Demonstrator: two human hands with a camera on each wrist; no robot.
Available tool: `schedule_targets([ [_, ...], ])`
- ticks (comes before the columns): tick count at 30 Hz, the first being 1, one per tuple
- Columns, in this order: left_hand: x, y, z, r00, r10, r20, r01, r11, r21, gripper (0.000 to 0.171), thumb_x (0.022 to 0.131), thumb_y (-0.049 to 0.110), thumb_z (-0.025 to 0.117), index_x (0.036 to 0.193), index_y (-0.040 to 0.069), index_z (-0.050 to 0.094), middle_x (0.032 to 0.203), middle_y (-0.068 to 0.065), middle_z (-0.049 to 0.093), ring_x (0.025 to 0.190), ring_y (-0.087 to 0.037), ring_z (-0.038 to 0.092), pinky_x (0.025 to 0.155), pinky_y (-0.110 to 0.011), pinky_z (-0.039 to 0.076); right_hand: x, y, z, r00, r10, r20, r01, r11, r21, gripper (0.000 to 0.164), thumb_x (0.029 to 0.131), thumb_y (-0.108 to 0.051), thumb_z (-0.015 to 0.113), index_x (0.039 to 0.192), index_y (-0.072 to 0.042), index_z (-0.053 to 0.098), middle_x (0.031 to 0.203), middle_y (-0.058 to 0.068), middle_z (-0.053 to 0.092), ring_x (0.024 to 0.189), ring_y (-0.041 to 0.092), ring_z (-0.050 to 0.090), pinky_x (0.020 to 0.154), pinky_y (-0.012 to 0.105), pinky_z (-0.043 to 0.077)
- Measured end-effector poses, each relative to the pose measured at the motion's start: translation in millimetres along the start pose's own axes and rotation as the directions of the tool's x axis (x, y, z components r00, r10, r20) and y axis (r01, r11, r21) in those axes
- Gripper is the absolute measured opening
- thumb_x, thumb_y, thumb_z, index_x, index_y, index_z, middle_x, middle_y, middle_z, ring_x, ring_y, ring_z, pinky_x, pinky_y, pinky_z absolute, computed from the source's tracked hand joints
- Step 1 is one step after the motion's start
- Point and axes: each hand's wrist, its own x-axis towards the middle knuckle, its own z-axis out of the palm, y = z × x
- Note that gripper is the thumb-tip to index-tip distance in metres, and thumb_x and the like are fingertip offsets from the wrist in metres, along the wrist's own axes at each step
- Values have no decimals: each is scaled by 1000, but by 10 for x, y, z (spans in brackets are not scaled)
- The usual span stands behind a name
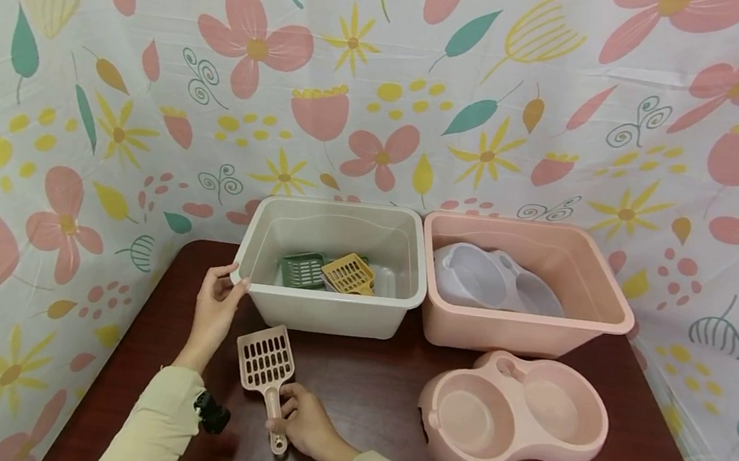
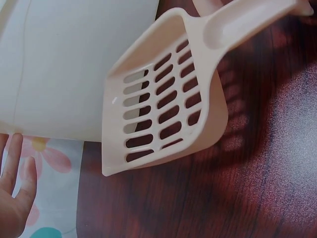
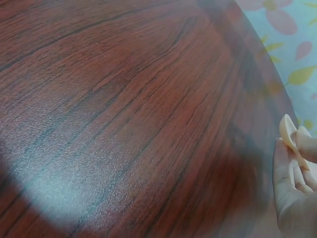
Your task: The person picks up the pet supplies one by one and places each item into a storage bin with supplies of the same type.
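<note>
My right hand [image 1: 311,427] pinches the handle of a pale pink litter scoop [image 1: 267,358]. The scoop's slotted head points away from me, before the light grey litter box [image 1: 324,316]. Straight fingers of my left hand [image 1: 216,312] touch that box's rim at its front left corner. Seen from the left wrist, the scoop [image 2: 163,99] overlaps the box wall [image 2: 54,69], and the left hand [image 2: 15,193] shows at the edge. In the right wrist view, thumb and fingers of the right hand [image 3: 297,183] pinch the handle. Inside the grey box lie a green scoop [image 1: 302,271] and a yellow scoop [image 1: 350,274].
Right of the grey box stands a pink litter box [image 1: 523,334] with a pale grey double bowl [image 1: 474,278] inside. A pink double pet bowl [image 1: 517,433] sits in front of it on the dark red wooden table [image 1: 364,384]. Flower-patterned cloth [image 1: 389,71] hangs behind and at the sides.
</note>
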Motion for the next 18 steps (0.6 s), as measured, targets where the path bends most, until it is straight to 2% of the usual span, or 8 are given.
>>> schedule_targets([
  [2, 6, -1, 4, 1000, 2, -2, -2, 1000, -1, 41, 101, 21, 59, 138, 9, 48, 119, -12, 55, 97, -10, 55, 79, -26, 47, -17, -22, -18, 1000, 9, 5, -9, 1000, 1, 46, 80, 5, 78, 122, 4, 58, 77, 1, 61, 62, 10, 55, 54, 22, 44],
  [8, 26, -23, 2, 1000, 12, -1, -12, 1000, -5, 41, 101, 20, 60, 138, 8, 48, 121, -16, 55, 98, -12, 55, 76, -19, 45, -70, -83, -43, 1000, 3, 4, -3, 1000, -1, 45, 80, 7, 78, 120, 5, 58, 76, 2, 61, 62, 11, 54, 55, 23, 44],
  [18, 32, -16, -5, 1000, 22, -11, -22, 1000, -2, 40, 99, 17, 61, 136, 6, 49, 118, -16, 56, 96, -13, 56, 73, -18, 45, -199, -123, -85, 1000, -19, 7, 19, 1000, 17, 46, 78, 10, 78, 118, 5, 57, 73, 2, 60, 58, 10, 53, 53, 21, 42],
])
